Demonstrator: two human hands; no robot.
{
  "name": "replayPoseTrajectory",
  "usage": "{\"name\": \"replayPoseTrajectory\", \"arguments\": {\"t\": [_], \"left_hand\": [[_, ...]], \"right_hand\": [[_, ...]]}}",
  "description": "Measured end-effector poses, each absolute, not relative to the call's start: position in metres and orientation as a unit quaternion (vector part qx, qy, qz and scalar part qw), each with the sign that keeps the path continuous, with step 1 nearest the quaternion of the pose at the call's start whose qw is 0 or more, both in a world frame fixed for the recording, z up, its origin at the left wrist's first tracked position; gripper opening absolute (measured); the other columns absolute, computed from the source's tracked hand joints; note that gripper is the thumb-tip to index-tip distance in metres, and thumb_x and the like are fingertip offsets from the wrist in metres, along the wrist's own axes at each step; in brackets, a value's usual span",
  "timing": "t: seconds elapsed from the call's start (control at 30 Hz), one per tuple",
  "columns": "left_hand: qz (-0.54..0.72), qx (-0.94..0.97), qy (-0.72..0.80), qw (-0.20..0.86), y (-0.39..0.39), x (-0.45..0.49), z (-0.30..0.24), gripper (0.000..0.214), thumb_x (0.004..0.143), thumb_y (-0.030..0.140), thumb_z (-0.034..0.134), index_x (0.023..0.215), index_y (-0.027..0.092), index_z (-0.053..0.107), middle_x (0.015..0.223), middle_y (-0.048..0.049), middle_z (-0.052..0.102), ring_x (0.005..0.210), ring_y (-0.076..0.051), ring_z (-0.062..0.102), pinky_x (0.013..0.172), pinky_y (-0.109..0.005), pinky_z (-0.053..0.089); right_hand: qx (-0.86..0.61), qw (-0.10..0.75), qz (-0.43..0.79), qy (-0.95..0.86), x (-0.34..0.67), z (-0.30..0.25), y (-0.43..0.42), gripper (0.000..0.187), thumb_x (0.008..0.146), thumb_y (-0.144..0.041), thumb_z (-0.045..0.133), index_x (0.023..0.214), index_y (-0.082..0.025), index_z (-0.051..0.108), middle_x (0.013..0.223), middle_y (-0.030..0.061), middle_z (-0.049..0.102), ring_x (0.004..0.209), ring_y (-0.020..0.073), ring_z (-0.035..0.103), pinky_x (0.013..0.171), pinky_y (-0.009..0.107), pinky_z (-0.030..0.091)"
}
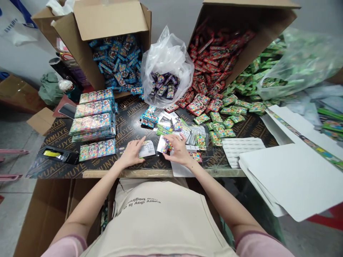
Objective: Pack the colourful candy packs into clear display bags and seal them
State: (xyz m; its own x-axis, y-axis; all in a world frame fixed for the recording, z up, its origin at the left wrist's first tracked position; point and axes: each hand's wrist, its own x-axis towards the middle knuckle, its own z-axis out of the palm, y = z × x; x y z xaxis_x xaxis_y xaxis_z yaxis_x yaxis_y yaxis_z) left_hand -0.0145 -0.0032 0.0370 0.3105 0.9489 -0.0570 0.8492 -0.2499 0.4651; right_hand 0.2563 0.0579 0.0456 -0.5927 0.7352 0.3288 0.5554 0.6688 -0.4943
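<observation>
My left hand rests on the table with its fingers on a small white-backed packet, holding it down. Beside it, my right hand is closed on another small packet with a colourful print. Just beyond both hands lies a loose heap of small packets, some in clear sleeves. The dark plywood table carries printed lettering.
Stacks of colourful flat packs stand at the left. Behind them is a carton of blue packets, a clear bag of purple ones, a tipped carton of red ones and green packets. White card sheets lie right.
</observation>
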Motion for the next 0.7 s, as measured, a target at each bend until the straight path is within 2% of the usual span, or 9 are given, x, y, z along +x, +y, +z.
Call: {"name": "replayPoseTrajectory", "arguments": {"t": [0.1,0.2,0.3,0.4,0.47,0.57,0.7], "left_hand": [[0.173,0.783,0.555,0.221,-0.008,-0.015,0.044,0.11,0.067,0.029,0.073,0.153,0.018,0.006,0.129,-0.0147,0.053,0.118,-0.03,0.051,0.102,-0.046,0.038],[0.198,0.786,0.524,0.262,-0.012,-0.015,0.056,0.111,0.067,0.027,0.073,0.153,0.02,0.003,0.133,-0.0131,0.052,0.121,-0.029,0.05,0.105,-0.044,0.037],[0.2,0.782,0.505,0.304,-0.015,-0.014,0.062,0.112,0.066,0.027,0.074,0.153,0.021,0.004,0.134,-0.0126,0.051,0.122,-0.028,0.05,0.105,-0.043,0.038],[0.213,0.763,0.529,0.305,-0.018,-0.015,0.063,0.111,0.066,0.027,0.074,0.153,0.02,0.006,0.135,-0.0128,0.051,0.122,-0.028,0.051,0.106,-0.043,0.037],[0.222,0.745,0.558,0.291,-0.02,-0.017,0.063,0.11,0.066,0.028,0.074,0.153,0.02,0.007,0.133,-0.0126,0.051,0.121,-0.028,0.051,0.106,-0.044,0.037],[0.226,0.736,0.579,0.267,-0.022,-0.019,0.064,0.109,0.067,0.03,0.073,0.153,0.021,0.008,0.13,-0.011,0.052,0.12,-0.027,0.051,0.105,-0.043,0.038],[0.188,0.747,0.597,0.223,-0.021,-0.015,0.067,0.106,0.067,0.033,0.072,0.153,0.023,0.01,0.127,-0.0109,0.048,0.115,-0.027,0.052,0.098,-0.041,0.043]], "right_hand": [[-0.345,0.263,0.221,-0.874,0.257,0.045,0.052,0.075,0.066,-0.037,0.07,0.134,-0.026,0.041,0.126,0.0105,0.062,0.12,0.0323,0.055,0.111,0.056,0.017],[-0.299,0.25,0.289,-0.874,0.257,0.049,0.048,0.085,0.067,-0.04,0.07,0.142,-0.026,0.031,0.135,0.0129,0.055,0.126,0.0316,0.051,0.113,0.057,0.017],[-0.259,0.202,0.342,-0.88,0.256,0.052,0.049,0.1,0.073,-0.047,0.07,0.151,-0.029,0.011,0.146,0.0139,0.045,0.14,0.0308,0.036,0.115,0.058,0.01],[-0.299,0.19,0.34,-0.871,0.261,0.048,0.057,0.112,0.073,-0.059,0.07,0.152,-0.03,-0.004,0.154,0.0153,0.032,0.146,0.0326,0.021,0.114,0.06,0.012],[-0.386,0.217,0.284,-0.851,0.268,0.042,0.065,0.116,0.068,-0.062,0.072,0.153,-0.029,0.0,0.154,0.0163,0.029,0.145,0.0367,0.019,0.112,0.061,0.015],[-0.473,0.206,0.18,-0.837,0.276,0.03,0.072,0.113,0.061,-0.058,0.078,0.152,-0.028,0.017,0.14,0.0172,0.044,0.137,0.0423,0.029,0.11,0.066,0.014],[-0.462,0.162,0.136,-0.862,0.273,0.022,0.069,0.088,0.067,-0.04,0.074,0.145,-0.028,0.036,0.12,0.0144,0.054,0.122,0.0393,0.045,0.107,0.068,0.015]]}}
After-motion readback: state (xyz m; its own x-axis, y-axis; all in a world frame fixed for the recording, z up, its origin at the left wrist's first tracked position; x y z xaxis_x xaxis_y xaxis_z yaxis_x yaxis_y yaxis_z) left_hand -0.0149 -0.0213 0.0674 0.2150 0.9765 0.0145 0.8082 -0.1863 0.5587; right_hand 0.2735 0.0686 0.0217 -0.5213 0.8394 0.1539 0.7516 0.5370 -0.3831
